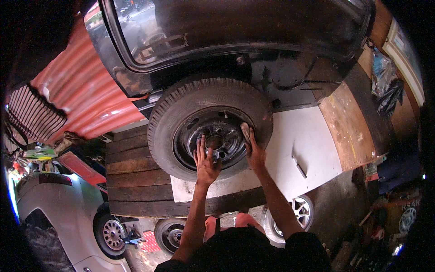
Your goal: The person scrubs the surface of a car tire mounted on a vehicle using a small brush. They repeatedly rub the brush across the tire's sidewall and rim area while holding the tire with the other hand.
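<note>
Apparently cleaning wheel (228, 132): resting widely spread left hand (207, 167) on it, clamping pale pad (245, 130) in right hand (255, 153). For next stroke, likely press evenly.

- Dark windowed vehicle panel (267, 34): directly beyond the grip.
- Red corrugated sheet (86, 99): beyond the grip, left.
- Silver car (68, 199): left of the grip, nearer side.
- Black plastic bag (390, 97): far right of the grip, beyond.
</note>
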Available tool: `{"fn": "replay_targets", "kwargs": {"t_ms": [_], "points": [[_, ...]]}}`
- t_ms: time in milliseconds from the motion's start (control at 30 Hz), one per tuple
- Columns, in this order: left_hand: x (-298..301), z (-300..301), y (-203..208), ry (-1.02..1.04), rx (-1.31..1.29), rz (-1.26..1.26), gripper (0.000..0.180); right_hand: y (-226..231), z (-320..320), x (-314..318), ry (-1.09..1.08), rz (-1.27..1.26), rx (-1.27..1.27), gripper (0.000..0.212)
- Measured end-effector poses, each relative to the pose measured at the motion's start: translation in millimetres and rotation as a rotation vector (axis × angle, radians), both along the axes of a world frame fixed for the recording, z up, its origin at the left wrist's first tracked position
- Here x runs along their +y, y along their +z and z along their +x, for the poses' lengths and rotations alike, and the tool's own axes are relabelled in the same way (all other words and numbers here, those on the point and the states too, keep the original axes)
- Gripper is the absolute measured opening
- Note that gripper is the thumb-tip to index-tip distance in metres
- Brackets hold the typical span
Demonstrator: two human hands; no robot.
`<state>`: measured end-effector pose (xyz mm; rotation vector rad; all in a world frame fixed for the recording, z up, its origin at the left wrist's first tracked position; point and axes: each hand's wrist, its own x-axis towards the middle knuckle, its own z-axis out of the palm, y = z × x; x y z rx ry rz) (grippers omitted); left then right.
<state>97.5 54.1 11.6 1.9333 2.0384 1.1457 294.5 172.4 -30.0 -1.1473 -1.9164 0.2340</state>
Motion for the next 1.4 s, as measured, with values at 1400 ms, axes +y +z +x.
{"fn": "replay_targets", "kwargs": {"t_ms": [1400], "points": [[16,9,-30,0.112,0.166,-0.154,0.080,1,0,-29,0.049,-0.108,0.085,0.061]]}}
